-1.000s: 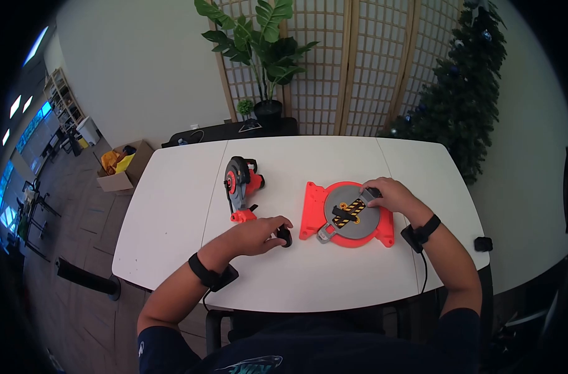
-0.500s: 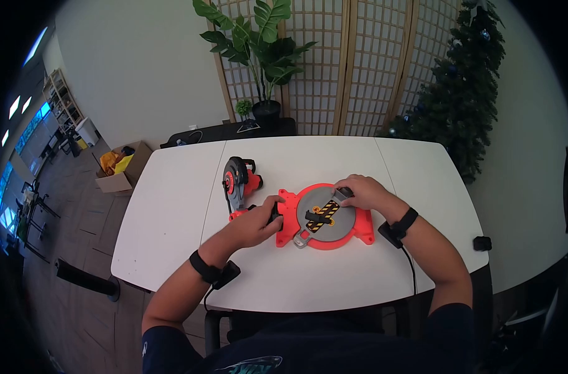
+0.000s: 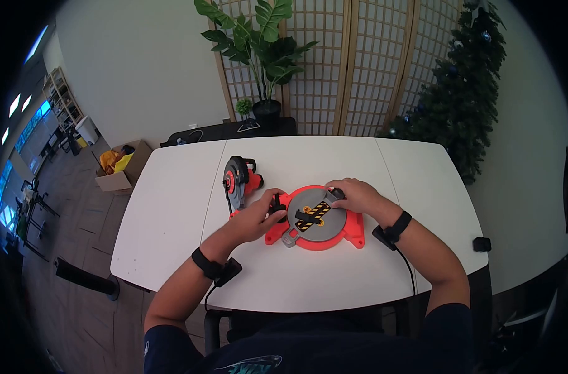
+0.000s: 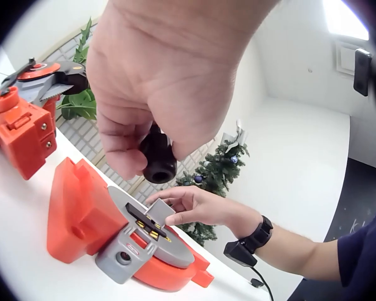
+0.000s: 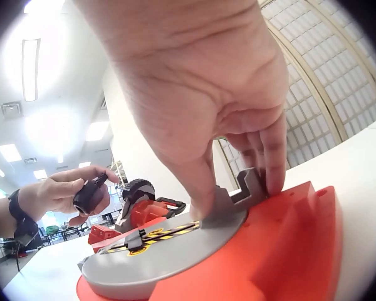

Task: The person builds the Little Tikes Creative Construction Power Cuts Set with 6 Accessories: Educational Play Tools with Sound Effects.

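My left hand [image 3: 254, 219] pinches a short black cylindrical handle [image 4: 158, 158] with a hollow end, held above the left side of a toy mitre saw base. That base has a red plastic body [image 3: 355, 232] and a round grey turntable [image 3: 335, 225] with a black-and-yellow striped strip. A grey tab with a round hole [image 4: 123, 257] juts from the turntable's near-left edge. At the far-right edge, my right hand [image 3: 360, 196] grips an upright grey notched bracket [image 5: 254, 187] between thumb and fingers. The red-and-grey toy saw head [image 3: 235, 179] with its blade stands left of the base.
Everything stands on a white table [image 3: 171, 249]. A small black object [image 3: 482, 244] lies by its right edge. Beyond the far edge are a potted plant [image 3: 267, 112], a lattice screen [image 3: 383, 68] and a decorated tree [image 3: 449, 93]. A cardboard box [image 3: 119, 181] sits on the floor left.
The saw base has slid left across the table with my right hand on its bracket. My left hand has raised the black handle and brought it over the base's left side.
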Demonstrator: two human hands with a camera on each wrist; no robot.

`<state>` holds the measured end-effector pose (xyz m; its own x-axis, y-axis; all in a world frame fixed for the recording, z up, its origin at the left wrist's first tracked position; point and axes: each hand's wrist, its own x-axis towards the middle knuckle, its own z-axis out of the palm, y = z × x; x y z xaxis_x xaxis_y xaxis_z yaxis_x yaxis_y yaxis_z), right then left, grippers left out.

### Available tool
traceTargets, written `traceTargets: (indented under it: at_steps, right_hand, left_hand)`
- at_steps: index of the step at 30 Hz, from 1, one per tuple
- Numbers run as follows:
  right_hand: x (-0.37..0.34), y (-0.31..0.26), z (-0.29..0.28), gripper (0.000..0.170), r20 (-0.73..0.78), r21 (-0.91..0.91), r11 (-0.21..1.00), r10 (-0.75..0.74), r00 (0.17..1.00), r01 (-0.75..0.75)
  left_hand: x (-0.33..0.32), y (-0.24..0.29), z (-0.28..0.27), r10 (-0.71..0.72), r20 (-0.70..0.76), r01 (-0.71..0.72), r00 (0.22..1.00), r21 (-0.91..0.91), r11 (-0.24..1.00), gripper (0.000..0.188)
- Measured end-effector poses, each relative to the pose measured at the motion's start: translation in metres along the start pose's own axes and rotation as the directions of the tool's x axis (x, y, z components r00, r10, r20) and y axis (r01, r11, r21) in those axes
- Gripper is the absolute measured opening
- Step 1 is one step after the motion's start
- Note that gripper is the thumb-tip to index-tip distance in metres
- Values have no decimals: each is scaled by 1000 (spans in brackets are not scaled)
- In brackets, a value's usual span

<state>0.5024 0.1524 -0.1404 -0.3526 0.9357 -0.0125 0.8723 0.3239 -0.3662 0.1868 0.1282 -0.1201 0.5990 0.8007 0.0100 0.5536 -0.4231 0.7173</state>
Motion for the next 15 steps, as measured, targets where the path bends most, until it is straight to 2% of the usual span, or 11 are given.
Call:
traceTargets:
  at_steps: [2, 4, 5, 7, 11, 13, 14, 15]
  right_hand:
    - [-10, 11, -6, 43, -22, 15, 1000, -7, 1000, 8]
    - [-10, -2, -5, 46, -249, -69, 973, -232, 940, 222]
    - [-12, -8, -7, 46, -249, -69, 973, -232, 940, 221]
    - [-15, -22, -13, 48, -173, 101, 946, -289, 942, 309]
    - [-22, -52, -11, 57, -101, 205, 925, -306, 947, 321]
    - [-30, -67, -11, 67, -54, 370, 895, -247, 968, 249]
    - [-28, -65, -3, 71, -84, 343, 882, -313, 946, 323]
    - [-29, -69, -2, 71, -83, 343, 883, -312, 946, 321]
  left_hand:
    - [9, 12, 14, -21, -14, 21, 1000, 1, 1000, 52]
    - [12, -1, 18, 107, -108, -106, 988, 19, 994, 51]
    - [15, -6, 20, 107, -108, -106, 988, 19, 994, 51]
    - [18, -8, 21, 123, -120, -130, 985, -53, 990, 51]
    - [17, 9, 18, 112, -117, -118, 987, -44, 992, 58]
    - [18, 12, 18, 78, -14, -79, 997, -61, 995, 71]
    - [19, 12, 20, 78, -14, -79, 997, -61, 995, 71]
    - [19, 11, 21, 121, -16, -122, 992, -32, 992, 78]
